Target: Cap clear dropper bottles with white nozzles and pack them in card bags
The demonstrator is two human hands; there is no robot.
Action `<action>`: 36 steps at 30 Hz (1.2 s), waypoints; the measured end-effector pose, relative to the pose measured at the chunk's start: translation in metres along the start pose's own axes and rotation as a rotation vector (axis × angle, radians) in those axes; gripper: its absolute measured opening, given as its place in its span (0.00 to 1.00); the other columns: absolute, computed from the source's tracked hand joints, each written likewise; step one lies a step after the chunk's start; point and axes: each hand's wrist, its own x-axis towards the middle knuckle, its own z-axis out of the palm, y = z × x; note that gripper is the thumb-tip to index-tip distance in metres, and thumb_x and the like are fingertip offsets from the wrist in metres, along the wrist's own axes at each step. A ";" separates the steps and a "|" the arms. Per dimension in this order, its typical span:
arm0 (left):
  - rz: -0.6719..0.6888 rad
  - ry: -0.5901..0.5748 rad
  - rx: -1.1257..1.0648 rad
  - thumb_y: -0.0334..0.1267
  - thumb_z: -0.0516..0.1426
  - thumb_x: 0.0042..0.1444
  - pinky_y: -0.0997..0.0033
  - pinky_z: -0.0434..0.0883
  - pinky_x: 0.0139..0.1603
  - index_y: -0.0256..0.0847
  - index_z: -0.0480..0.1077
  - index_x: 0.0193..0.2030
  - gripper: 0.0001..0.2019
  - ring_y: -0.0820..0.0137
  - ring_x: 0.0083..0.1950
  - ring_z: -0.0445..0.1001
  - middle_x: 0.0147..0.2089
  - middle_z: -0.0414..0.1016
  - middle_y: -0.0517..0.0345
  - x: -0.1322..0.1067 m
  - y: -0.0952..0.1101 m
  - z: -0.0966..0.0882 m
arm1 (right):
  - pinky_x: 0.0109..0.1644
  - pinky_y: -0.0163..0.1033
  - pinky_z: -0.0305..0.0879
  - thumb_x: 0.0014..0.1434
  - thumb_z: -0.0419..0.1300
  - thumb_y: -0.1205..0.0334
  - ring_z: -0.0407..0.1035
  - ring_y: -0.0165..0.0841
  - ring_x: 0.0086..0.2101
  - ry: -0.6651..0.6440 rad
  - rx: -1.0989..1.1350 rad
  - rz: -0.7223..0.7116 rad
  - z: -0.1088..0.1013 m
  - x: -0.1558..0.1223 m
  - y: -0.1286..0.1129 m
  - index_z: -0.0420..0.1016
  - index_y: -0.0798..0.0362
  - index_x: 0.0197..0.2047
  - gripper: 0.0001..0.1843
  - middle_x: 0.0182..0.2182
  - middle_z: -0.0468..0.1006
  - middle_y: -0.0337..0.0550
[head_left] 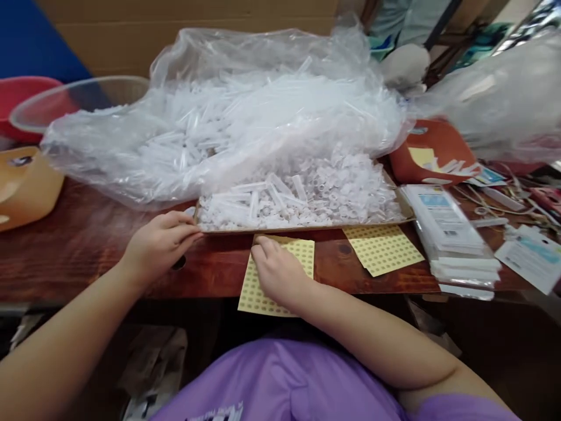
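Note:
My left hand (160, 242) rests on the wooden table (83, 245), fingers curled and pinched together against the left corner of a shallow cardboard tray (307, 227); what it pinches is hidden. The tray holds several clear plastic tubes (267, 196) and small white caps (350, 187). My right hand (276, 272) lies on a yellow sheet of round stickers (302, 251) at the table's front edge, fingertips pressed together at the sheet's top left corner. A second sticker sheet (383, 249) lies to the right.
A big clear bag of plastic tubes (245, 117) fills the table behind the tray. A clear bowl (79, 96), a red basin (17, 96) and an orange container (26, 187) stand at left. Stacked packets (451, 234) and a red tray (433, 149) sit at right.

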 end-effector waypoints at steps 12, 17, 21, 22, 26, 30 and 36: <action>-0.135 -0.009 -0.035 0.38 0.55 0.63 0.61 0.75 0.54 0.35 0.76 0.42 0.10 0.63 0.49 0.76 0.44 0.77 0.48 -0.015 0.016 -0.008 | 0.56 0.48 0.64 0.64 0.49 0.64 0.65 0.40 0.48 0.336 0.227 0.028 -0.006 -0.003 0.010 0.72 0.57 0.41 0.11 0.45 0.70 0.57; -0.320 0.379 -0.329 0.28 0.57 0.60 0.63 0.75 0.56 0.45 0.70 0.56 0.17 0.69 0.50 0.77 0.53 0.76 0.57 -0.007 0.040 -0.023 | 0.44 0.41 0.68 0.60 0.56 0.60 0.67 0.32 0.38 0.455 0.823 0.100 -0.039 -0.004 0.020 0.68 0.53 0.35 0.06 0.36 0.70 0.45; -0.494 0.433 -1.274 0.35 0.59 0.61 0.74 0.81 0.38 0.43 0.67 0.52 0.13 0.74 0.38 0.81 0.47 0.80 0.59 0.041 0.063 -0.020 | 0.35 0.34 0.66 0.57 0.61 0.57 0.66 0.26 0.31 0.326 1.246 0.136 -0.068 0.007 0.027 0.69 0.52 0.34 0.08 0.31 0.70 0.38; -0.509 0.381 -1.398 0.37 0.60 0.60 0.74 0.81 0.38 0.43 0.66 0.51 0.13 0.74 0.35 0.81 0.47 0.80 0.58 0.056 0.067 -0.017 | 0.36 0.34 0.67 0.56 0.62 0.57 0.67 0.26 0.31 0.337 1.302 0.129 -0.075 0.011 0.030 0.69 0.52 0.34 0.08 0.32 0.71 0.37; -0.448 0.337 -1.411 0.40 0.61 0.58 0.73 0.81 0.35 0.41 0.63 0.48 0.14 0.73 0.31 0.81 0.45 0.80 0.54 0.100 0.072 -0.001 | 0.43 0.35 0.68 0.56 0.63 0.60 0.69 0.27 0.38 0.563 1.243 0.076 -0.098 0.022 0.049 0.71 0.52 0.33 0.06 0.39 0.74 0.39; -0.281 0.437 -1.182 0.32 0.64 0.54 0.78 0.79 0.31 0.41 0.61 0.45 0.17 0.72 0.32 0.81 0.37 0.80 0.59 0.112 0.074 0.017 | 0.50 0.37 0.65 0.57 0.62 0.62 0.68 0.29 0.44 0.659 0.998 0.033 -0.102 0.027 0.069 0.72 0.51 0.34 0.04 0.43 0.72 0.40; -0.189 0.419 -1.168 0.21 0.63 0.52 0.81 0.78 0.41 0.42 0.64 0.45 0.19 0.72 0.48 0.80 0.46 0.80 0.58 0.101 0.086 0.031 | 0.37 0.34 0.66 0.57 0.62 0.52 0.66 0.28 0.34 0.359 1.270 0.172 -0.074 0.032 0.065 0.68 0.52 0.34 0.12 0.33 0.72 0.39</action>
